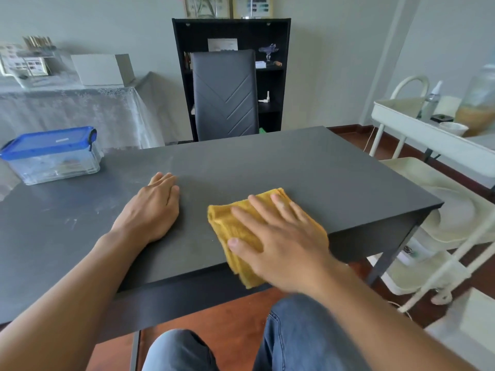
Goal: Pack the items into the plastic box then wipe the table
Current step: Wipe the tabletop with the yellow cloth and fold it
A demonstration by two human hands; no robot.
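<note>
A clear plastic box (57, 163) with a blue lid clipped on stands at the far left of the dark grey table (267, 162), with items dimly visible inside. A folded yellow cloth (235, 223) lies near the table's front edge, its lower end hanging over that edge. My right hand (278, 239) presses flat on the cloth with fingers spread and straight. My left hand (154, 207) rests palm down on the bare tabletop to the left of the cloth, fingers together.
A grey chair (223, 95) stands at the table's far side before a black shelf (278, 76). A white trolley (434, 135) with bottles is close on the right. A cloth-covered side table (67, 103) sits behind the box. Faint smears mark the left tabletop.
</note>
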